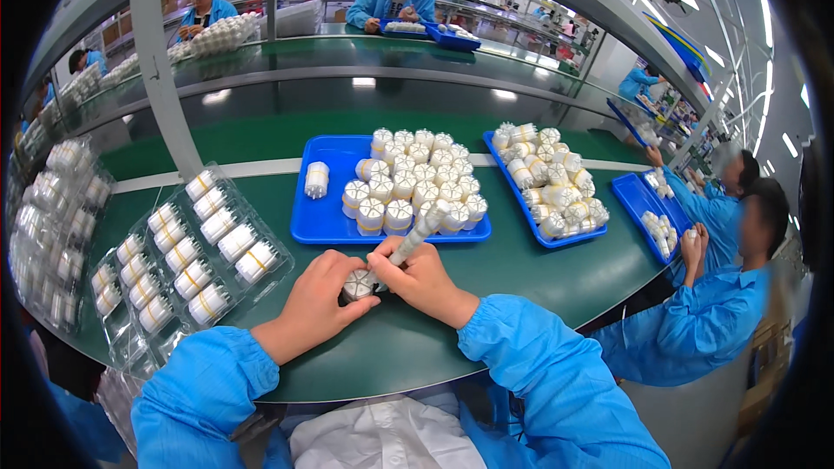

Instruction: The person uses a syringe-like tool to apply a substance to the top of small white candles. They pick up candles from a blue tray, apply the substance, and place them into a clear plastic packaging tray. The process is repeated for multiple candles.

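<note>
Head: cylinder (357, 284) (segment-topped) between left fingers (331, 271)

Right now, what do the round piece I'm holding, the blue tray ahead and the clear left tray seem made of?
Round piece: perhaps satin metal or plastic; the grey segmented top leaves it open. Blue tray: likely smooth moulded plastic, from its rounded corners and even colour. Clear tray: probably glossy plastic; see-through, with glints.

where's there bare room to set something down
Bare: tabletop right of the right hand, below the packed blue tray; tabletop between the sleeves; lower left of the middle tray. Crowded: the left side, under clear plastic trays.
</note>
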Available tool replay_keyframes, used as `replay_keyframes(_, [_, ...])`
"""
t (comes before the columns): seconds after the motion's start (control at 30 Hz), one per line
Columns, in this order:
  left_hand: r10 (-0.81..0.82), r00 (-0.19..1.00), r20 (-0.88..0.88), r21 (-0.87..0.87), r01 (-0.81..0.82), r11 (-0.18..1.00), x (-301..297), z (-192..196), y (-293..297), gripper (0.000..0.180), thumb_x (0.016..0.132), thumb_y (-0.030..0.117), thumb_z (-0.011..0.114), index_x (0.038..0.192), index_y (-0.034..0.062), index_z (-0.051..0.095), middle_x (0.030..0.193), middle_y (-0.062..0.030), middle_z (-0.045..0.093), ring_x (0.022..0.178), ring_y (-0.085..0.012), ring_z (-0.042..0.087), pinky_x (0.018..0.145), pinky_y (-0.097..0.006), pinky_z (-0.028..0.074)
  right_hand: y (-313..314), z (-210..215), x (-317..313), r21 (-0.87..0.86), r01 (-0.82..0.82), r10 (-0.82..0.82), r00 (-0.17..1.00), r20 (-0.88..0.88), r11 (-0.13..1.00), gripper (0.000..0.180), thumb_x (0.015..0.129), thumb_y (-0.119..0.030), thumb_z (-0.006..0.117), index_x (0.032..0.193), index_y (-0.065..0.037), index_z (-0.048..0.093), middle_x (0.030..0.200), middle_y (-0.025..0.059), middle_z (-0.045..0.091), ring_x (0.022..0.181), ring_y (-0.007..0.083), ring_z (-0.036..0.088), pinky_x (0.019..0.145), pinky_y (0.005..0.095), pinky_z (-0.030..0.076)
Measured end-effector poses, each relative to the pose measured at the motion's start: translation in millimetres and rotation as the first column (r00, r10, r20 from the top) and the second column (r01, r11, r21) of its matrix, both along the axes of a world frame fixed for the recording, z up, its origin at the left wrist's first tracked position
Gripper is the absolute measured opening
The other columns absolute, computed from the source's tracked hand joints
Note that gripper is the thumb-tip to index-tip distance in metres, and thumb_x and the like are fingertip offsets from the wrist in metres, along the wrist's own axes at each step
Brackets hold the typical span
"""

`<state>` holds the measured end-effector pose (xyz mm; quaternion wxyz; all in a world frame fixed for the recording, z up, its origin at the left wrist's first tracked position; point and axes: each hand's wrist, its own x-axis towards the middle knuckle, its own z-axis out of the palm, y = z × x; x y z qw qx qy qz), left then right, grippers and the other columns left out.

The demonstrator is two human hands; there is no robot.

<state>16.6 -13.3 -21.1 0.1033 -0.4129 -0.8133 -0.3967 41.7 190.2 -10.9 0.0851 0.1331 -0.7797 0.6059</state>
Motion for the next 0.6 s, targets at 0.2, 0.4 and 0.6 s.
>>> replay_keyframes(0.2, [0.010,1.000,0.014,-0.008,-0.010,1.000,-1.5,0.9,-1.0,0.050,0.075,0.018,0.086,0.116,0.0057,0.062,0.104,-0.0132,0.060,0.096,-0.0341,0.060,0.081,-0.044,0.050,-3.8,-3.5,-5.2,0.056,0.015,-0.008,0.992,-0.126,0.998,0.021,0.097,-0.020,0.066,0.090,0.000,0.067,0.074,0.0080,0.064,0.066,0.0151,0.059,0.061,0.0326,0.047])
replay_keyframes(0.4, [-0.003,0.999,-0.033,-0.006,0.003,1.000,-1.5,1.9,0.4,0.051,0.074,0.014,0.087,0.117,0.0045,0.061,0.103,-0.0126,0.059,0.092,-0.0309,0.061,0.075,-0.041,0.052,-3.0,-0.2,-5.8,0.049,-0.011,0.016,0.994,-0.112,0.999,0.026,0.097,-0.024,0.066,0.084,0.000,0.065,0.073,0.0101,0.064,0.065,0.0192,0.059,0.061,0.0362,0.046])
replay_keyframes(0.6, [-0.022,1.000,-0.016,-0.017,0.021,1.000,-2.2,2.4,1.2,0.052,0.073,0.014,0.087,0.118,0.0044,0.061,0.103,-0.0126,0.059,0.090,-0.0307,0.061,0.074,-0.040,0.052,-1.4,-0.1,-4.5,0.057,0.006,0.000,0.995,-0.104,0.998,0.026,0.096,-0.024,0.066,0.085,-0.001,0.066,0.073,0.0102,0.065,0.066,0.0197,0.060,0.061,0.0363,0.047])
